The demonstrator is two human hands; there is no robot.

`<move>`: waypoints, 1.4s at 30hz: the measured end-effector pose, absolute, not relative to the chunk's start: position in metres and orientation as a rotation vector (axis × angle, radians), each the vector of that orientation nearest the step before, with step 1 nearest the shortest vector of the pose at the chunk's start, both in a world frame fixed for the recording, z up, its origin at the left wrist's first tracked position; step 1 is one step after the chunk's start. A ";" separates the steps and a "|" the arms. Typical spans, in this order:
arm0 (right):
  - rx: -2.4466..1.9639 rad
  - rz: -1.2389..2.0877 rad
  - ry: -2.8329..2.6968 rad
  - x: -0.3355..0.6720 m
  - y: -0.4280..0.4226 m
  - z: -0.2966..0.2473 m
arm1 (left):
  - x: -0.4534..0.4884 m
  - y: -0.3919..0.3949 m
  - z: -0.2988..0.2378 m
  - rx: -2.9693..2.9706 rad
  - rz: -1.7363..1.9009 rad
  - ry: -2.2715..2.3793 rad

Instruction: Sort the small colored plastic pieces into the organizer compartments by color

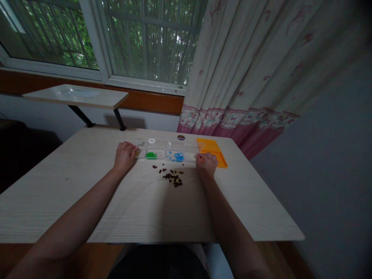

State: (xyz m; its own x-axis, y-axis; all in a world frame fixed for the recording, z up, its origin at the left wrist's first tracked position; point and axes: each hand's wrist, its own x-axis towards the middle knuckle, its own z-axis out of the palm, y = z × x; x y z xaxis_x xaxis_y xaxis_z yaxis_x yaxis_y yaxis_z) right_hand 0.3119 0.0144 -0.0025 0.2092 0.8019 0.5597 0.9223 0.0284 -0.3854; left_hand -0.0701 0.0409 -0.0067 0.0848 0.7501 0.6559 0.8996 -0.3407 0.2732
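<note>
A long clear plastic compartment box (pixel 162 151) lies on the table with its transparent lid (pixel 158 143) folded back behind it. My left hand (pixel 125 155) is closed at the box's left end, fingertips on its edge. At the opposite end, my right hand (pixel 207 163) has its fingers closed on the box's corner. Green pieces (pixel 151 155) and blue pieces (pixel 176 156) lie in separate middle compartments. Small pale yellow pieces (pixel 193 157) show beside my right fingertips. In front of the box is a loose pile of dark brown and cream pieces (pixel 173 178).
An orange tray (pixel 222 159) sits right of the box, partly behind my right hand. A dark round spot (pixel 181 137) marks the table behind the box. A raised shelf (pixel 78 96) stands at the back left. Curtains (pixel 229 77) hang beyond the table's back edge.
</note>
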 end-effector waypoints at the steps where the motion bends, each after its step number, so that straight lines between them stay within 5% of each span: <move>1: -1.793 -0.219 -1.611 0.312 0.015 -0.003 | -0.070 0.041 -0.007 -2.155 -1.096 -1.667; 19: -1.808 -0.180 -1.701 0.302 0.014 0.004 | -0.040 0.018 0.013 -2.313 -1.090 -1.523; 31: -1.159 0.166 -2.410 0.285 0.001 0.021 | 0.011 -0.014 0.019 -2.649 -0.971 -1.325; 42: -1.296 0.164 -2.636 0.281 -0.008 0.033 | 0.017 -0.012 0.008 -2.787 -0.936 -1.259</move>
State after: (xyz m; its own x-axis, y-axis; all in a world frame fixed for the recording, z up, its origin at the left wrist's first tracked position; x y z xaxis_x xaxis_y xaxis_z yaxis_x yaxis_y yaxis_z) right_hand 0.2810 -0.0079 0.0333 -0.5960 0.7925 0.1293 0.7704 0.6097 -0.1862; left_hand 0.0171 -0.0117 0.0078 0.5192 0.7019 0.4875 0.6688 -0.6889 0.2796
